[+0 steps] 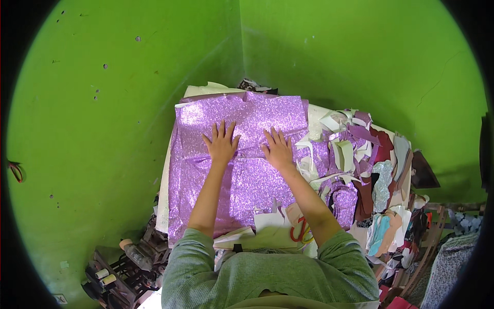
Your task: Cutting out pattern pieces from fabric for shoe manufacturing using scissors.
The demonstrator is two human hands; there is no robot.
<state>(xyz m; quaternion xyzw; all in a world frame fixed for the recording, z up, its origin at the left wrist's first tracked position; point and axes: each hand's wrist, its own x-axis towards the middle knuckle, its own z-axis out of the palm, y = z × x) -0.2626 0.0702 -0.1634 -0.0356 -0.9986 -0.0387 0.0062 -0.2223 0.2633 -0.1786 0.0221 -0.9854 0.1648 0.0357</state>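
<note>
I press both palms flat on a purple glitter sheet (pixel 242 154) spread over a table (pixel 163 195) in a green-walled corner; my left hand (pixel 222 144) and right hand (pixel 278 150) lie side by side near the sheet's middle, fingers spread and holding nothing; to my right a heap of scraps (pixel 360 170) in purple, white, maroon and pale blue covers the table; red-handled scissors (pixel 300 230) sit just beside my right forearm.

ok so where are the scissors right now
In the head view the red-handled scissors lie at the near edge of the table, just right of centre, beside the person's right forearm and close to the purple glitter sheet.
</note>
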